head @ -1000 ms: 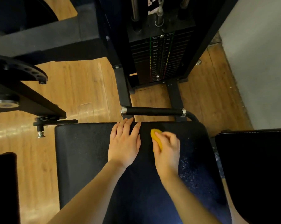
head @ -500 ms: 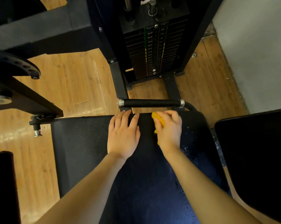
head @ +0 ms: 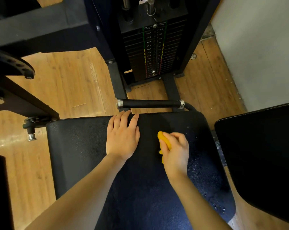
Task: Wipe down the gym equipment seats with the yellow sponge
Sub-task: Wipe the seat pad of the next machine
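Observation:
A black padded seat (head: 77, 146) fills the middle of the view. My left hand (head: 122, 136) lies flat and open on it near the far edge, fingers reaching the rim. To its right my right hand (head: 175, 151) is closed around the yellow sponge (head: 164, 141) and presses it onto the seat. Only the sponge's left side shows past my fingers. Small wet droplets glisten on the seat's right part (head: 200, 165).
A black handle bar (head: 150, 103) with metal ends runs just beyond the seat's far edge. Behind it stands the weight stack (head: 153, 52). Another black pad (head: 260, 151) is at the right, a machine frame (head: 21, 97) at the left, wooden floor (head: 70, 83) around.
My right hand with the sponge went up to the seat's far edge, then came back toward me. The left hand stayed flat in place.

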Action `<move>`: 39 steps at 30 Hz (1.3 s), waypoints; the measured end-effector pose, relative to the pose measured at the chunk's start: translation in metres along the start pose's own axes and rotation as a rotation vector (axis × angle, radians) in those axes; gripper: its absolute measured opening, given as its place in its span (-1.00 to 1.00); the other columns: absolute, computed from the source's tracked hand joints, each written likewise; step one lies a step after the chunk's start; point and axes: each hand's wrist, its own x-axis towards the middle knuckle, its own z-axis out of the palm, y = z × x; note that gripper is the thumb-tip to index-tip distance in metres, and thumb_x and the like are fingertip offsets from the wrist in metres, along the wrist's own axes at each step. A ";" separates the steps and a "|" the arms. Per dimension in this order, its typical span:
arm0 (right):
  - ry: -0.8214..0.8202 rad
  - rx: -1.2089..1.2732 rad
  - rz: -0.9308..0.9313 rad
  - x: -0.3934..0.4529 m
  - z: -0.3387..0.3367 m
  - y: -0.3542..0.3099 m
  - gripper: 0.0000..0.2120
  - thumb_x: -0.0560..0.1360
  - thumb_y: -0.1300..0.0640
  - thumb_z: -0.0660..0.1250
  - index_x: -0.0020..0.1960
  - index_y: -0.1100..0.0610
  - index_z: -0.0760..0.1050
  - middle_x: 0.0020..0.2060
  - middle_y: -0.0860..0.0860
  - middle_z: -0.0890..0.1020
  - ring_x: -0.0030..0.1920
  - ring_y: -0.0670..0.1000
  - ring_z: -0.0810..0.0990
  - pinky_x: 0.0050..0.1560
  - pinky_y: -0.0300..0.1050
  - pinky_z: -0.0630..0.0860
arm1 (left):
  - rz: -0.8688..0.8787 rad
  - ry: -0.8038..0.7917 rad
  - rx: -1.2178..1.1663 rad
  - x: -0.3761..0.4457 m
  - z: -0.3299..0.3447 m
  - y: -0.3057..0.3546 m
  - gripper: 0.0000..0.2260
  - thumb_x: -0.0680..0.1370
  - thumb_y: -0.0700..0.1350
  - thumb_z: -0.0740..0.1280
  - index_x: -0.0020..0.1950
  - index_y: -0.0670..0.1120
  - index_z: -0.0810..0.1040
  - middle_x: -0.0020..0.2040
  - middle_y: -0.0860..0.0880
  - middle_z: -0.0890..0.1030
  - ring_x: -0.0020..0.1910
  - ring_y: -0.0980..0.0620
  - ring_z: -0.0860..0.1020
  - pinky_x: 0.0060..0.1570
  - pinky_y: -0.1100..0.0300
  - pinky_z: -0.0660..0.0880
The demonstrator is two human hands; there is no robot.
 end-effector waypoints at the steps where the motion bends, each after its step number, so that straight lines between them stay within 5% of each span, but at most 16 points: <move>1: 0.002 0.013 -0.003 0.010 0.000 -0.003 -0.75 0.52 0.13 0.38 0.19 -0.01 0.58 0.08 -0.11 0.40 -0.02 0.13 0.55 -0.26 -0.13 0.61 | 0.003 0.002 -0.002 0.000 0.000 0.000 -0.63 0.61 0.00 0.13 0.40 -0.04 0.41 0.35 -0.13 0.45 0.36 -0.14 0.35 0.39 -0.06 0.17; 5: 0.024 -0.055 -0.055 0.052 0.002 -0.015 -0.74 0.53 0.14 0.36 0.21 0.10 0.58 0.10 0.01 0.46 0.10 0.06 0.48 0.06 -0.02 0.55 | 0.007 0.016 -0.007 0.000 0.000 0.000 -0.63 0.61 0.00 0.14 0.39 -0.05 0.42 0.34 -0.13 0.45 0.36 -0.15 0.36 0.39 -0.07 0.20; 10: 0.016 -0.087 0.052 0.095 0.003 -0.034 -0.72 0.56 0.11 0.32 0.25 0.10 0.55 0.15 0.01 0.47 0.20 0.03 0.43 0.17 -0.19 0.43 | 0.004 0.017 0.003 0.000 -0.001 0.001 -0.62 0.60 0.00 0.12 0.39 -0.05 0.42 0.34 -0.13 0.46 0.35 -0.15 0.36 0.39 -0.07 0.20; 18: -0.005 -0.008 0.018 0.019 -0.009 -0.005 -0.72 0.52 0.15 0.36 0.22 0.00 0.56 0.13 -0.06 0.43 0.05 0.07 0.53 -0.14 -0.17 0.61 | 0.003 0.006 -0.011 -0.001 -0.003 0.001 -0.61 0.60 0.00 0.12 0.40 -0.06 0.41 0.34 -0.14 0.45 0.36 -0.16 0.36 0.39 -0.08 0.19; 23: 0.011 0.021 0.047 -0.009 -0.014 0.005 -0.73 0.50 0.20 0.40 0.19 0.03 0.60 0.08 -0.13 0.39 0.02 0.09 0.52 -0.26 -0.43 0.51 | 0.002 -0.010 -0.005 0.000 -0.005 0.002 -0.61 0.60 0.00 0.12 0.40 -0.06 0.42 0.35 -0.14 0.45 0.36 -0.16 0.35 0.38 -0.08 0.21; 29: 0.045 -0.007 0.038 0.072 -0.004 -0.011 -0.79 0.53 0.11 0.37 0.16 0.03 0.61 0.05 -0.13 0.41 -0.02 0.17 0.56 -0.09 -0.06 0.61 | 0.002 0.001 0.005 -0.001 -0.004 0.001 -0.62 0.60 -0.01 0.14 0.39 -0.06 0.43 0.33 -0.14 0.46 0.35 -0.16 0.37 0.38 -0.08 0.21; 32: 0.051 -0.083 0.097 0.100 -0.004 -0.022 -0.75 0.55 0.09 0.34 0.20 0.09 0.59 0.12 -0.01 0.49 0.14 0.09 0.49 0.07 -0.19 0.51 | 0.004 0.004 0.005 0.000 -0.004 0.002 -0.63 0.61 -0.02 0.15 0.39 -0.07 0.43 0.32 -0.14 0.47 0.34 -0.16 0.37 0.38 -0.08 0.21; 35: 0.013 -0.029 0.062 0.089 -0.008 -0.018 -0.78 0.55 0.11 0.33 0.19 0.04 0.59 0.08 -0.04 0.46 0.08 0.08 0.53 -0.13 -0.36 0.50 | -0.002 0.003 0.007 0.000 -0.005 0.002 -0.63 0.60 -0.01 0.15 0.39 -0.07 0.43 0.33 -0.14 0.47 0.35 -0.16 0.36 0.38 -0.08 0.20; 39: 0.010 -0.006 -0.008 0.026 -0.017 0.015 -0.66 0.47 0.28 0.34 0.17 -0.04 0.57 0.12 0.02 0.53 0.13 0.03 0.48 0.14 -0.02 0.48 | -0.003 -0.019 0.009 0.000 -0.006 0.002 -0.61 0.60 0.01 0.12 0.40 -0.06 0.42 0.34 -0.14 0.46 0.36 -0.16 0.35 0.39 -0.07 0.18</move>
